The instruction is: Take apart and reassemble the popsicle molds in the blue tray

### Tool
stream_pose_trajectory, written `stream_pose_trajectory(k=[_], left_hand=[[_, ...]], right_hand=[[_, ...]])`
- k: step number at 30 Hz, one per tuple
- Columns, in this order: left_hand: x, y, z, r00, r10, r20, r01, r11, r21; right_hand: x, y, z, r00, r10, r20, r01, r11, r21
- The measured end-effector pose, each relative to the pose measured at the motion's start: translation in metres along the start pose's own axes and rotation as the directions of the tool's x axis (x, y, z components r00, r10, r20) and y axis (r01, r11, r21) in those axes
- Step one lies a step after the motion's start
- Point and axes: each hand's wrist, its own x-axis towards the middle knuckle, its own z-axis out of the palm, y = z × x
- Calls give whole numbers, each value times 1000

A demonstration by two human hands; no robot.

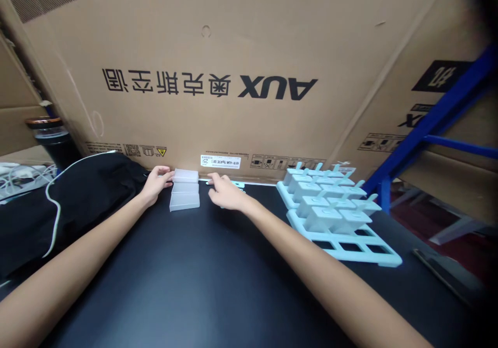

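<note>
Both hands bracket the clear plastic tray (184,190) at the desk's (218,275) far edge, left hand (155,182) fingers together against its side to steady it, right hand (225,191) fingers loosely spread flat beside it, pale-blue ice-pop mould (334,208) to the right.

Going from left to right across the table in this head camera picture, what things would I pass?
White cable on a black bag → left hand → stack of clear plastic trays → right hand → pale blue ice-pop moulds → blue rack leg.
</note>
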Motion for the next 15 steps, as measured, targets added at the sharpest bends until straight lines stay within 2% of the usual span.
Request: stream_pose_trajectory(k=[3, 5, 7, 8, 9, 10, 11, 12, 13, 14, 15], left_hand=[[-1, 1, 1, 1000, -4, 4, 4, 1000, -5], [-2, 2, 1, 1000, -5, 2, 5, 1000, -6], [-2, 2, 2, 1000, -5, 1, 5, 1000, -2], [-1, 2, 2, 1000, -5, 0, 5, 1000, 3], [-1, 2, 2, 1000, -4, -3, 4, 1000, 10], [0, 2, 3, 1000, -1, -8, 1, 1000, 19], [0, 2, 3, 1000, 7, -18, -7, 1000, 29], [1, 3, 3, 999, 21, -34, -19, 999, 40], [0, 4, 2, 998, 40, -56, -37, 998, 55], [-1, 5, 2, 994, 63, -84, -58, 996, 71], [-4, 7, 1, 990, 86, -109, -76, 993, 88]], right_hand=[[-50, -7, -23, 984, -153, -94, 158, 986, 51], [-91, -9, -37, 938, -275, -212, 282, 959, 2], [-132, -2, -48, 873, -341, -347, 324, 940, -109], [-151, 6, -52, 815, -365, -449, 317, 931, -182], [-168, 18, -56, 744, -363, -561, 260, 931, -257], [-182, 34, -60, 656, -319, -684, 145, 943, -300], [-195, 52, -64, 546, -234, -805, 5, 961, -276], [-205, 71, -67, 422, -104, -900, -121, 978, -170], [-212, 91, -71, 341, 66, -938, -190, 982, 0], [-218, 109, -74, 302, 231, -925, -214, 962, 170], [-223, 126, -76, 288, 371, -883, -240, 921, 308]])
